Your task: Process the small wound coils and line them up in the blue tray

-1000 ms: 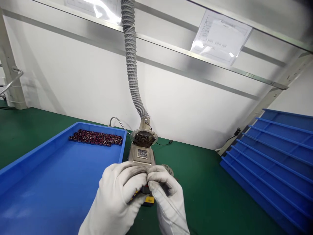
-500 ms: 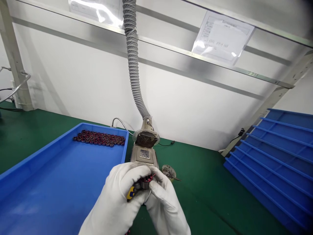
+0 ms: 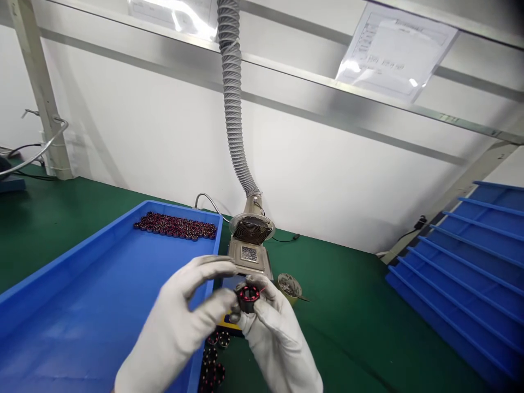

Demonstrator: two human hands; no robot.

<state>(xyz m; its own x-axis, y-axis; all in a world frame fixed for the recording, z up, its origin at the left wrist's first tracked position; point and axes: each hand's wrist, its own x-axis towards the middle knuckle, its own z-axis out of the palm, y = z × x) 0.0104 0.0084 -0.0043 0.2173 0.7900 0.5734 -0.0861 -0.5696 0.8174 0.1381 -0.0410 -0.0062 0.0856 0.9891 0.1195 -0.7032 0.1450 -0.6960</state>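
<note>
Loose rings (image 3: 210,371) at lower frame edge, cut off. Left-hand paper (image 3: 172,15) cropped by top edge, glare over it. Yellow-edged base (image 3: 232,326) mostly hidden behind gloves. Right hand (image 3: 278,333) pinches black-and-red ring (image 3: 248,307) above counter (image 3: 347,327). Left hand (image 3: 176,311) just beside, fingers parted, blurred; contact unclear.

Black ring (image 3: 246,308), red segments around its inner rim, thin red strand at one side. Held upright, opening tilted up, between thumb and fingers of right hand (image 3: 275,322). Just beside left hand's (image 3: 180,314) fingertips; contact unclear.
</note>
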